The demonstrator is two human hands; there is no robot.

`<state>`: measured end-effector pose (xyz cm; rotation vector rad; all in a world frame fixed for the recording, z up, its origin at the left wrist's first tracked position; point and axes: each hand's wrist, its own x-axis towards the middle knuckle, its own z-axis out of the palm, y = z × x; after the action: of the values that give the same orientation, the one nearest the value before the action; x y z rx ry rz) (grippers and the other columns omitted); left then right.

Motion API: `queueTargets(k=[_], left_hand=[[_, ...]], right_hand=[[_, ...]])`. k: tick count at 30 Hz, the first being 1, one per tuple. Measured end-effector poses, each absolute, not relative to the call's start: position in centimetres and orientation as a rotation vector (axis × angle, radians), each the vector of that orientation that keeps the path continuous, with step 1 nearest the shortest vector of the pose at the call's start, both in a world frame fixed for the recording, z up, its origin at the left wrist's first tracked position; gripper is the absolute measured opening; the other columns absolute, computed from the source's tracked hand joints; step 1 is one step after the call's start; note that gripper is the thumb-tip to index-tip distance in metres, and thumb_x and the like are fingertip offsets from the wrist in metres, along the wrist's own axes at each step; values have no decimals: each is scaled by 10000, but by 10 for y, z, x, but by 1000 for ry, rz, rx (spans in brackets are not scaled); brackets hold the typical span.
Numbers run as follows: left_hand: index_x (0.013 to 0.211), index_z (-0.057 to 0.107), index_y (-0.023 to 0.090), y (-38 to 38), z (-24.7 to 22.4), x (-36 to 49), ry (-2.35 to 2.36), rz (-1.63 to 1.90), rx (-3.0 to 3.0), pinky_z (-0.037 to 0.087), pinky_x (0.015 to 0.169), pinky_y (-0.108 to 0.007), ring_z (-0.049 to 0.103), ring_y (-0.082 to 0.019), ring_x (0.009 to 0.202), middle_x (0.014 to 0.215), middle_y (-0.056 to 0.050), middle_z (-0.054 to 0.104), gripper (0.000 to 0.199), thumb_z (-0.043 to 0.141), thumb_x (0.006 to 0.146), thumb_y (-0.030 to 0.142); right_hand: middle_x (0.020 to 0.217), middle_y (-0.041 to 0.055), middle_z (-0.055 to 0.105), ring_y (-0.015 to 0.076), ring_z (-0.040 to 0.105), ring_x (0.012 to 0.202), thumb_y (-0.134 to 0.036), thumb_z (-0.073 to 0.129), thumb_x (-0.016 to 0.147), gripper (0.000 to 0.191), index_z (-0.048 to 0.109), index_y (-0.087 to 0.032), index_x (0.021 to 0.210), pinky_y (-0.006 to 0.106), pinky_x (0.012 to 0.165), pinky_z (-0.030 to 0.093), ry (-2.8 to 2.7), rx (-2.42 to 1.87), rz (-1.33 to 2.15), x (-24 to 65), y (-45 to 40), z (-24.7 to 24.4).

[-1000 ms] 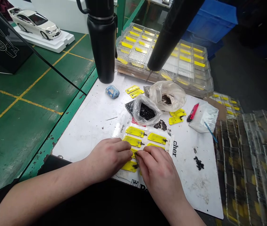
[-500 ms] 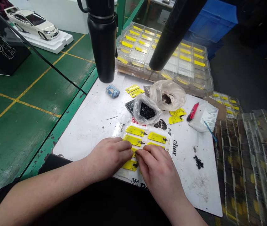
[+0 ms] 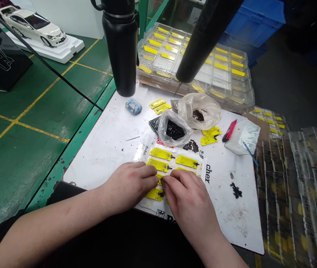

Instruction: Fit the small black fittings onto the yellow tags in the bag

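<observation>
On the white board (image 3: 91, 156) lie two columns of flat yellow pieces (image 3: 160, 153), several with small black parts at their right ends. My left hand (image 3: 133, 183) has its fingertips pressed on one yellow piece in the left column, partly covering it. From the right, my right hand (image 3: 188, 193) meets the same piece's end, thumb and forefinger pinched together at a tiny dark part too small to make out. Beyond the hands sits an open plastic bag of black bits (image 3: 174, 129), beside a second bag (image 3: 200, 111) with dark contents.
A black bottle (image 3: 121, 52) stands at the back, near a dark overhead tube (image 3: 200, 44). Clear compartment boxes (image 3: 161, 63) are behind. At right lie a red cutter (image 3: 229, 131), a whitish block (image 3: 242, 137) and black bits (image 3: 236, 190). A blue tin (image 3: 133, 106) is left.
The camera view has shifted slightly. Both hands stay at the same yellow piece, with barely any visible movement of the fingers.
</observation>
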<state>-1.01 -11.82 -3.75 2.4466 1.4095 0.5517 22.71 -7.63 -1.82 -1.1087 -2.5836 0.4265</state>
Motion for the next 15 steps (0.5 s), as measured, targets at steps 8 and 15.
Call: queueTargets(k=[8,15], left_hand=[[1158,782,225,-118,-35,-10,1405,535,2435,550,772,-357,694,-203,905,1124,-40,782,187,607,1138,288],[1165,783,232,-118,-37,-11,1411,563,2458,540,737,-359,682,-202,874,1125,-33,787,198,599,1144,302]], right_hand=[[1119,73,721,258,650,1024,-205,641,1131,138,778,-219,1143,442,925,521,-2573,-1095,485,227,-74,-19],[1118,60,722,249,645,1022,-199,665,1120,120,783,-216,1140,428,940,513,-2548,-1086,495,227,-74,-21]])
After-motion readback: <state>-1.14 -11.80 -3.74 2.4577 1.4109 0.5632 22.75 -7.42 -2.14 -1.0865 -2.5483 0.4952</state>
